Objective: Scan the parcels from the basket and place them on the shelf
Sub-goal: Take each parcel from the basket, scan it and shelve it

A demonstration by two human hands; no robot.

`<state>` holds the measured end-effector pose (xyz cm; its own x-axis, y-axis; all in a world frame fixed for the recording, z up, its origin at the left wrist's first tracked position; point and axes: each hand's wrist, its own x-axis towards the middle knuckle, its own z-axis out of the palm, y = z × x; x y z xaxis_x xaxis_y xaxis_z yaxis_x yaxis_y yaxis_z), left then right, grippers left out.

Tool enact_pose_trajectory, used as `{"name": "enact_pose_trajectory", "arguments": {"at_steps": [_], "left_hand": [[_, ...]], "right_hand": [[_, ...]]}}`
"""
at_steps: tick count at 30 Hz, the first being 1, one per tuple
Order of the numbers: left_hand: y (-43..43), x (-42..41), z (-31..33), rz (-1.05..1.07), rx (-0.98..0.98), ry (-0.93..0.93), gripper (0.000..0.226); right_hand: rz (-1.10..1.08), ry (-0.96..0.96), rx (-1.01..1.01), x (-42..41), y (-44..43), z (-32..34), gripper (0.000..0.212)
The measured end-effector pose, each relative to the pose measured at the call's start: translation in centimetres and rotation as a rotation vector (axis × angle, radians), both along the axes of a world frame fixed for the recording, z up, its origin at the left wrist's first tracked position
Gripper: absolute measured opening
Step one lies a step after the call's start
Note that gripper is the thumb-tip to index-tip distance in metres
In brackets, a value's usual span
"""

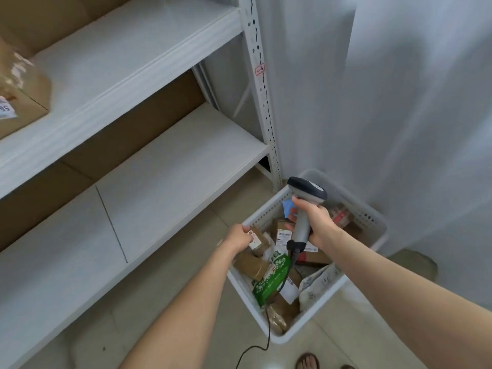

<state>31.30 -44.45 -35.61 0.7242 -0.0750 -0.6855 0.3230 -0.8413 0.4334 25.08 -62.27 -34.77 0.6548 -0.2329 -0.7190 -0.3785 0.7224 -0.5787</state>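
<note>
Now my left hand (239, 237) pinches a small brown cardboard parcel (257, 240) in the white plastic basket (290, 338) at five o'clock; right hand (319, 222) grips the grey scanner (307, 190). I'd turn the label upward first.

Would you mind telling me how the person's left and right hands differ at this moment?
The left hand holds a small brown labelled parcel; the right hand grips the grey scanner by its handle. The left hand sits at the basket's left rim; the right hand is over the basket's middle. Both have fingers curled round something.
</note>
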Motion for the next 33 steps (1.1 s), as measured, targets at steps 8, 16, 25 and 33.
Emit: {"name": "enact_pose_trajectory", "arguments": {"at_steps": [8, 16, 25, 33], "left_hand": [[-0.4, 3.0, -17.3, 0.239, -0.012, 0.028, 0.049], [0.4, 5.8, -34.8, 0.507, -0.103, -0.040, 0.039], [0.3, 5.7, -38.0, 0.818, -0.394, 0.041, 0.041], [-2.1, 4.6, -22.3, 0.722, -0.381, -0.088, 0.061]], "right_hand": [[0.106, 0.047, 0.012, 5.2, 1.3, -19.2, 0.033], [0.292, 0.064, 0.002, 10.2, 5.0, -37.7, 0.046], [0.391, -0.007, 0.045, 11.1, 5.1, -40.1, 0.040], [0.305, -0.122, -0.040, 8.3, 2.5, -25.4, 0.033]]}}
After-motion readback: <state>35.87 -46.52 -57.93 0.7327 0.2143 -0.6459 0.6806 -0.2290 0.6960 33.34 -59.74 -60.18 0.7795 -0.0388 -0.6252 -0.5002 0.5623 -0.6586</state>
